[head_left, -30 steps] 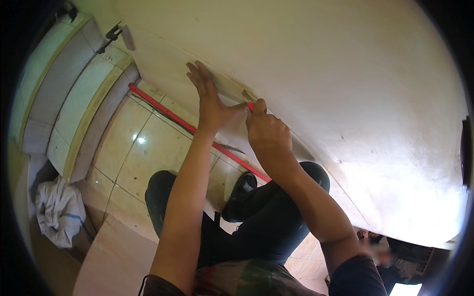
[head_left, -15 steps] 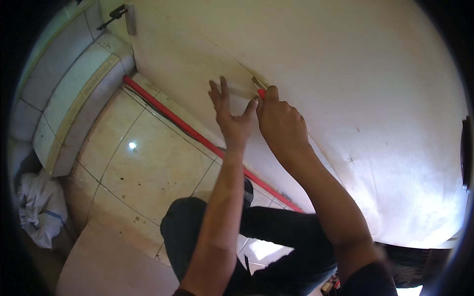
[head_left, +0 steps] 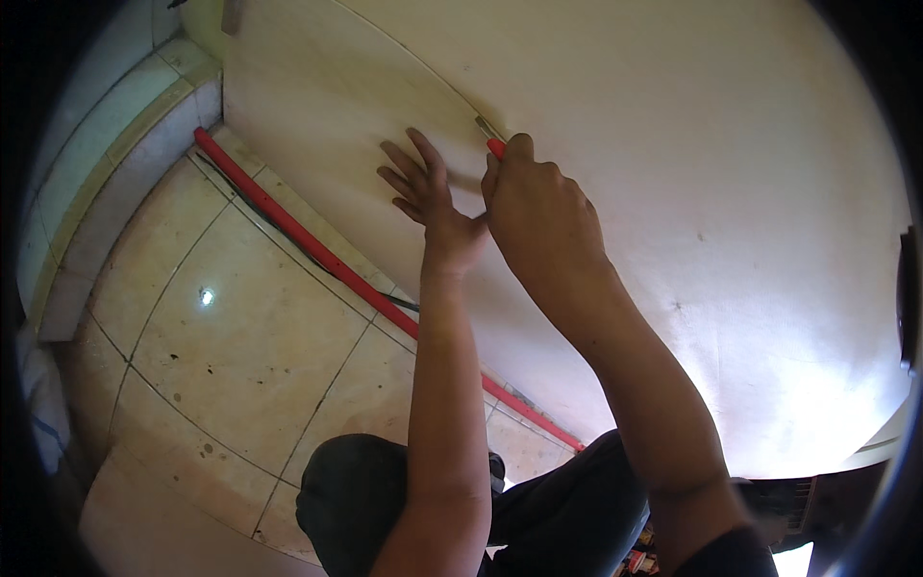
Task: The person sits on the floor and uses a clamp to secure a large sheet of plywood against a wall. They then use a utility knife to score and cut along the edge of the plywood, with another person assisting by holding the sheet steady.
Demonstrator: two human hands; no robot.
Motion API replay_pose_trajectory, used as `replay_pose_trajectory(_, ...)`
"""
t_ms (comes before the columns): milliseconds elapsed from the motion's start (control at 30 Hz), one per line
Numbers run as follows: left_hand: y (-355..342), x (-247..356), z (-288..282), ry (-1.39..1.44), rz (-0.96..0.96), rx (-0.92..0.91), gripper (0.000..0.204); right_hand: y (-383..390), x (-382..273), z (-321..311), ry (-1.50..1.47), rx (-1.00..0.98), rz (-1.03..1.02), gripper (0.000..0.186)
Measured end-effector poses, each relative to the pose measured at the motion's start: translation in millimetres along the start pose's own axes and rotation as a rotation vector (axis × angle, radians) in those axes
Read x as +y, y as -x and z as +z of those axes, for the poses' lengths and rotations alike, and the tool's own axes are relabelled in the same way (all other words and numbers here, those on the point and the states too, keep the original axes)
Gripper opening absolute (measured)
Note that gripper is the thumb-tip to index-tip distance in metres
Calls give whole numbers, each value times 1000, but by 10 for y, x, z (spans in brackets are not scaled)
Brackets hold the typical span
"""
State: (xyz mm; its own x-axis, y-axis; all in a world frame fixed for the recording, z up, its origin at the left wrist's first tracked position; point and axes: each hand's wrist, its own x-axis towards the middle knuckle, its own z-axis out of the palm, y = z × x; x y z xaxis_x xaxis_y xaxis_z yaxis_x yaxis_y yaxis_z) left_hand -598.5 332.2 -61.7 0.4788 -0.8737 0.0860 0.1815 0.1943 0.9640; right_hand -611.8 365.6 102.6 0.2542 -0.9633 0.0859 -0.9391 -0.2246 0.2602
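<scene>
In my right hand (head_left: 543, 202) is a red-handled tool (head_left: 495, 146) with a short, flat metal blade. My fingers are wrapped round its handle, and most of it is hidden in the fist. The blade's tip rests at a thin curved seam (head_left: 413, 56) that runs across a large pale panel (head_left: 615, 106). Just left of this fist, my left hand (head_left: 430, 197) is open, its fingers spread against or very close to the panel. Its thumb reaches toward my right hand, and whether the two touch I cannot tell.
A long red pole (head_left: 308, 240) lies along the foot of the panel, with a dark cable beside it. Beige floor tiles (head_left: 240, 356) extend to the left, up to a tiled step (head_left: 120, 183). A white sack (head_left: 43, 404) sits at the left edge. My bent knee (head_left: 351, 490) is below.
My right hand has moved the blade slightly up and left along the seam. The fingers of my left hand have spread and shifted left. The whole view has also shifted.
</scene>
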Motion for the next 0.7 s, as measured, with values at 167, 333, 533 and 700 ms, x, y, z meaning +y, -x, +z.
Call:
replay_pose_trajectory(167, 13, -2, -14, 60, -34, -13, 129, 14, -1, -22, 4, -13, 4, 35)
replay_pose_trajectory(333, -6, -25, -23, 65, -26, -32, 132, 135, 57, 7, 16, 3, 44, 33)
replay_pose_trajectory(533, 20, 20, -53, -1, -48, -30, 135, 422, 211, -47, -22, -98, 154, 32)
replay_pose_trajectory(700, 6, 16, -7, -27, -41, -21, 136, 615, 409, -23, 37, -115, 172, 28)
